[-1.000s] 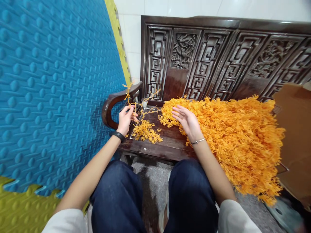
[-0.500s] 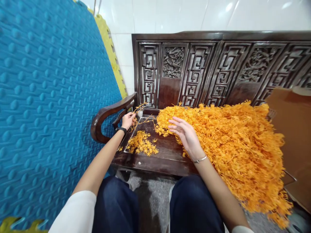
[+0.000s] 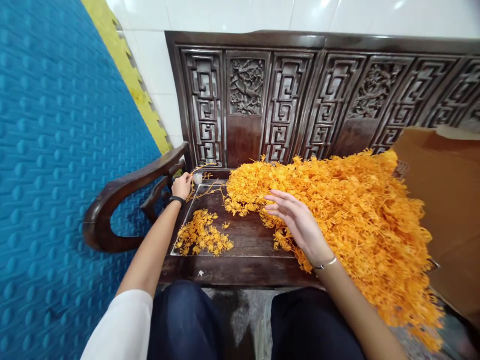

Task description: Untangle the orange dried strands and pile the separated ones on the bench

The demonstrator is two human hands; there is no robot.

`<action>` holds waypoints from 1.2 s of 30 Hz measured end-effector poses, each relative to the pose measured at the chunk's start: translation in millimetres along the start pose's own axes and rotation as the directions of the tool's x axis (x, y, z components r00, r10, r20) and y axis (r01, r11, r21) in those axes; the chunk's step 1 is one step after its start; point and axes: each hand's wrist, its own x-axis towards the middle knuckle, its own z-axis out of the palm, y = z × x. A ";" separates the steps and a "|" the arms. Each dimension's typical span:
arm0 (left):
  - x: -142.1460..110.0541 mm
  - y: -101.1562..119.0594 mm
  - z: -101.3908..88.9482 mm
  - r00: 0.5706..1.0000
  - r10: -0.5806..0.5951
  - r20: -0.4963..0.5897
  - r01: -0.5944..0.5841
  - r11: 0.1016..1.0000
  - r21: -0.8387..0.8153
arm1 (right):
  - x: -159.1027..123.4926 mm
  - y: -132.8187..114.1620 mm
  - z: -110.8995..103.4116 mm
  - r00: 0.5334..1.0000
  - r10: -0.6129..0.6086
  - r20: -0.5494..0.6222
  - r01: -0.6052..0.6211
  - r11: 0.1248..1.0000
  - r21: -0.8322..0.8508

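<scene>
A big heap of orange plastic sprigs (image 3: 348,220) covers the right part of a dark carved wooden bench (image 3: 243,260). My right hand (image 3: 300,222) hovers over the heap's left edge, fingers spread, holding nothing. My left hand (image 3: 182,185) is at the bench's back left corner by the armrest (image 3: 127,185), closed on a thin orange stem (image 3: 204,190) that trails to the right. A small white cup (image 3: 197,177) stands just beside that hand. A small pile of orange bits (image 3: 202,239) lies on the seat in front.
A blue studded foam mat (image 3: 56,175) with a yellow border stands upright at the left. A brown cardboard box (image 3: 446,200) sits at the right end of the bench. My knees in dark trousers are at the bottom, against the seat's front edge.
My left hand has reached away to the bench's back left corner, lowering the stem it held up. My right hand stayed over the heap. The view has swung left.
</scene>
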 end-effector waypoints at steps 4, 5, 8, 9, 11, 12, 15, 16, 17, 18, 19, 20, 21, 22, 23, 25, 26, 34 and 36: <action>1.2 -0.7 17.7 0.998 0.022 0.057 -0.028 0.993 0.114 | -0.2 -1.5 -9.6 0.999 0.012 -0.034 -0.013 0.999 -0.032; 0.5 -1.6 22.6 0.996 0.022 0.082 -0.033 0.990 0.136 | 0.1 -1.2 -11.7 0.999 0.014 -0.039 -0.016 0.999 -0.035; -1.0 -4.2 35.2 0.984 0.016 0.176 -0.048 0.983 0.178 | 0.6 0.1 -15.6 0.999 0.020 -0.043 -0.021 0.999 -0.038; -1.1 -4.6 37.8 0.977 0.024 0.214 -0.063 0.982 0.180 | 0.6 0.3 -15.9 0.999 0.022 -0.042 -0.023 0.999 -0.039; -1.5 -3.9 39.9 0.955 0.060 0.289 -0.112 0.980 0.167 | 0.4 -0.1 -15.1 0.999 0.028 -0.043 -0.030 0.999 -0.041; -2.1 -2.7 39.3 0.944 0.085 0.319 -0.141 0.978 0.156 | 0.4 -0.8 -14.3 0.999 0.030 -0.045 -0.032 0.999 -0.040; -7.1 5.0 31.4 0.926 0.156 0.345 -0.212 0.968 0.132 | 1.4 -3.4 -12.5 0.999 0.014 -0.047 -0.016 0.999 -0.034; -9.7 9.2 27.2 0.924 0.180 0.338 -0.233 0.964 0.125 | 2.2 -4.0 -12.7 0.999 -0.001 -0.051 -0.001 0.999 -0.033; -12.9 14.3 22.4 0.921 0.206 0.330 -0.256 0.960 0.115 | 3.2 -4.4 -13.4 0.998 -0.022 -0.060 0.020 0.999 -0.034; -16.3 20.4 17.2 0.917 0.236 0.323 -0.281 0.955 0.098 | 4.4 -4.5 -14.6 0.996 -0.049 -0.078 0.047 0.998 -0.035; -20.3 27.6 11.8 0.909 0.270 0.319 -0.307 0.949 0.074 | 5.9 -4.3 -16.2 0.991 -0.081 -0.103 0.077 0.996 -0.039; -24.9 35.8 6.3 0.898 0.304 0.317 -0.333 0.942 0.042 | 7.5 -4.0 -18.2 0.984 -0.116 -0.136 0.111 0.993 -0.047; -30.4 45.0 0.9 0.886 0.337 0.319 -0.356 0.934 0.003 | 9.4 -3.7 -20.6 0.973 -0.154 -0.174 0.145 0.987 -0.061; -37.1 54.9 -4.1 0.872 0.367 0.324 -0.374 0.926 -0.040 | 11.4 -3.5 -23.3 0.958 -0.191 -0.214 0.177 0.981 -0.081; -45.5 65.2 -8.9 0.855 0.393 0.337 -0.387 0.918 -0.089 | 13.6 -3.9 -26.4 0.941 -0.226 -0.251 0.204 0.973 -0.108; -68.2 85.8 -17.1 0.814 0.441 0.378 -0.396 0.898 -0.193 | 17.4 -6.9 -34.5 0.910 -0.290 -0.296 0.244 0.952 -0.184; -82.6 95.2 -20.8 0.792 0.463 0.399 -0.396 0.886 -0.242 | 18.6 -9.9 -39.7 0.898 -0.320 -0.300 0.256 0.938 -0.234; -218.5 130.5 -49.1 0.242 0.878 0.412 -0.883 0.375 -0.281 | 2.3 -37.1 -80.5 0.945 -0.236 0.228 0.291 0.281 -0.914; -237.9 128.3 -51.1 0.028 0.907 0.421 -0.991 0.079 -0.104 | -0.2 -32.2 -78.8 0.969 -0.013 0.245 0.241 -0.143 -0.960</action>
